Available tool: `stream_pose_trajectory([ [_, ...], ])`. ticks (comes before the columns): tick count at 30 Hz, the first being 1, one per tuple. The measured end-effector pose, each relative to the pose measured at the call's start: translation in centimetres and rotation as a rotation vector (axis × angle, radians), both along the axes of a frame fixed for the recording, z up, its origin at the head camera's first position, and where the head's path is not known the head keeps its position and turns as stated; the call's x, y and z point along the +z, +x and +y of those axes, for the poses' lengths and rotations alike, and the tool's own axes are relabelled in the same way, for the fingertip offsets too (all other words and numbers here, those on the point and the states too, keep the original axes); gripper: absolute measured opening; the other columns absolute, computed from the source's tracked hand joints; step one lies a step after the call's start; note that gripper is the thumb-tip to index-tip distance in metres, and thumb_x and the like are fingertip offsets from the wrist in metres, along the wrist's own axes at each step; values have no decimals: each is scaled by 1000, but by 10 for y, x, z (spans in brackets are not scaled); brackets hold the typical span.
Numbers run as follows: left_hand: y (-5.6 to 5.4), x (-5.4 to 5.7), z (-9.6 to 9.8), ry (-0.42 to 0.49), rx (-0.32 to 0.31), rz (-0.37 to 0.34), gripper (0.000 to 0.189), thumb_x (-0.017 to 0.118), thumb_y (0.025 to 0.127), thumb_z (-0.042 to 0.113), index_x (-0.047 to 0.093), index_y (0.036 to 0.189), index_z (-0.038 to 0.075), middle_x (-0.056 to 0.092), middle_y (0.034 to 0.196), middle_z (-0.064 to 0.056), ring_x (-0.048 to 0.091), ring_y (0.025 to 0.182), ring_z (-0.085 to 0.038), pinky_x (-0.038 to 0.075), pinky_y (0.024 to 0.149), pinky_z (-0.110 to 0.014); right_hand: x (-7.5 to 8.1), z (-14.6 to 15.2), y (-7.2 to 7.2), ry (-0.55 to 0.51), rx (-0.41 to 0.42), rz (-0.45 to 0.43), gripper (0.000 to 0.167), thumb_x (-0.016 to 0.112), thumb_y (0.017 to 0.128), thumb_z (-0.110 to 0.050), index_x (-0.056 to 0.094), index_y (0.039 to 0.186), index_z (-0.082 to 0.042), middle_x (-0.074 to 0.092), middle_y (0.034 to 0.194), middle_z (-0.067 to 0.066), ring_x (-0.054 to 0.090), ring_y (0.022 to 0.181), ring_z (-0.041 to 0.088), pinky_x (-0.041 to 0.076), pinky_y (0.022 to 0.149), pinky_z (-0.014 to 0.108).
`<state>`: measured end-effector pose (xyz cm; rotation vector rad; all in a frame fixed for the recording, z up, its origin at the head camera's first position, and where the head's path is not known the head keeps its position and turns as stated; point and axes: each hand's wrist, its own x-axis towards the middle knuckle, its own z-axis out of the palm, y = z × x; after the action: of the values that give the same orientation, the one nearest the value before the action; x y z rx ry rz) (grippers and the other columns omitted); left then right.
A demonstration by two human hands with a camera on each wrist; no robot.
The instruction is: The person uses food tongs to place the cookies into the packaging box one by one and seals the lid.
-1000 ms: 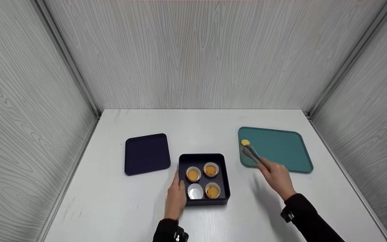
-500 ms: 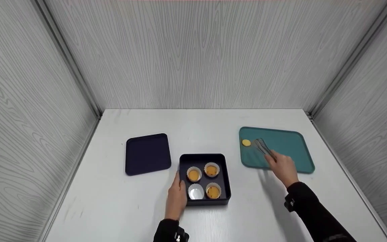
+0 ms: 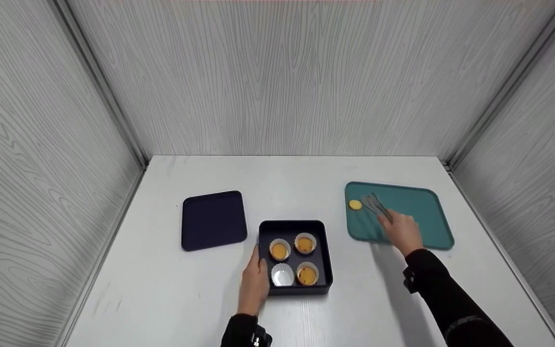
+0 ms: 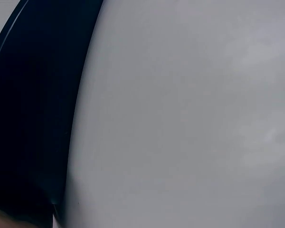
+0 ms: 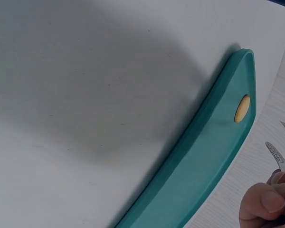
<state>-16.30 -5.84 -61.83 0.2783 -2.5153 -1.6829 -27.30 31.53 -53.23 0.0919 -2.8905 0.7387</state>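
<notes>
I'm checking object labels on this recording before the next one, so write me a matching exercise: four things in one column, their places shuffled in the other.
1. Metal tongs
2. Yellow disc
3. Left hand
4. Paper cup without orange filling

A. Against the outer left side of the dark box
B. Lying on the teal tray, near its left edge
C. Inside the box, nearest its near-left corner
D. Held in the right hand

Pairs: 1-D, 2-B, 3-A, 4-C
</notes>
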Motion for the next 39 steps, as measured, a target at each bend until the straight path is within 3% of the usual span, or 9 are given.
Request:
stream_pose_trajectory([
  [3,1,1,1,-4,4,-8,53,41,110,21,34,161,11,45,157,-18,44,142,-40,35,118,-55,-1,-2,-3,16,3,-20,33,59,105,-27,69,115,3,61,70,13,55,61,26,42,59,40],
  [7,2,3,1,-9,7,-17,53,41,110,22,34,161,11,45,156,-18,45,142,-40,36,118,-54,-3,-6,-8,41,-2,-37,28,59,105,-27,66,95,-2,47,60,4,47,55,21,37,54,34],
  [10,2,3,2,-13,6,-18,53,41,110,22,34,161,11,45,156,-18,45,142,-40,36,118,-54,-4,-10,-11,54,3,-44,27,59,105,-25,61,86,-5,42,60,1,44,54,19,35,52,33],
  [13,2,3,2,-18,9,-18,53,42,110,22,35,161,13,46,155,-18,46,141,-40,37,116,-55,-5,-13,-15,70,11,-49,27,60,104,-24,65,91,-1,52,64,7,48,56,21,37,54,35],
  [17,2,2,2,-17,6,-13,53,42,110,22,35,161,14,46,155,-18,46,141,-40,37,116,-56,-7,-17,-19,94,16,-59,29,61,104,-22,70,106,5,68,80,18,57,61,24,44,56,39],
  [24,3,3,1,-5,-5,-1,53,42,110,22,34,161,11,45,156,-18,45,141,-40,36,117,-55,-9,-21,-21,102,30,-68,29,61,104,-22,60,83,-2,53,65,7,44,55,20,36,52,34],
  [30,2,1,1,-14,-8,4,53,42,110,21,34,161,10,46,155,-19,46,141,-41,37,117,-54,-13,-23,-23,114,36,-86,26,62,104,-21,63,90,1,59,70,12,55,58,24,40,53,36],
  [39,0,-1,2,-15,-14,22,52,42,109,17,36,159,7,46,155,-21,46,140,-41,37,116,-54,-17,-23,-19,170,50,-2,29,66,101,-19,69,107,9,69,80,25,67,64,38,52,52,46],
])
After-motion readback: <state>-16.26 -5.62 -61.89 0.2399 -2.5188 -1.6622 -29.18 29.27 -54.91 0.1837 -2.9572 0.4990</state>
